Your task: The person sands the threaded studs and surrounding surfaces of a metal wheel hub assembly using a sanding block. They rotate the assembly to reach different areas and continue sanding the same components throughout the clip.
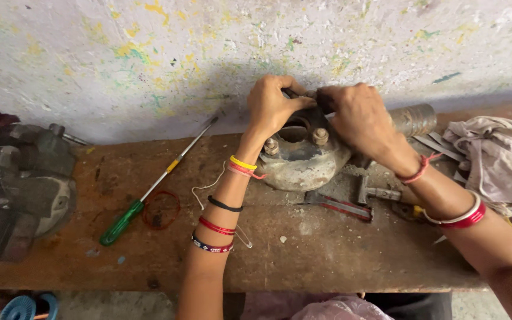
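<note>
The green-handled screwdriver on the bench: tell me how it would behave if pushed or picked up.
The green-handled screwdriver probably rolls if nudged sideways, since its shaft and handle look round. It should stay stiff when lifted, the long metal shaft being straight. Likely handle-heavy: the green grip is much thicker than the shaft.

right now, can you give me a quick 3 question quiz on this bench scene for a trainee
1. True or false: both hands rest on the round metal housing.
2. Which tool lies to the left of the left hand? A) green-handled screwdriver B) paint brush C) drill
3. What soft thing lies at the right end of the wooden bench, beyond the right hand?

Key:
1. True, the fingers of both grip its top edge.
2. A, the green-handled screwdriver, lying at a slant beside a red ring.
3. A crumpled pale cloth.
</note>
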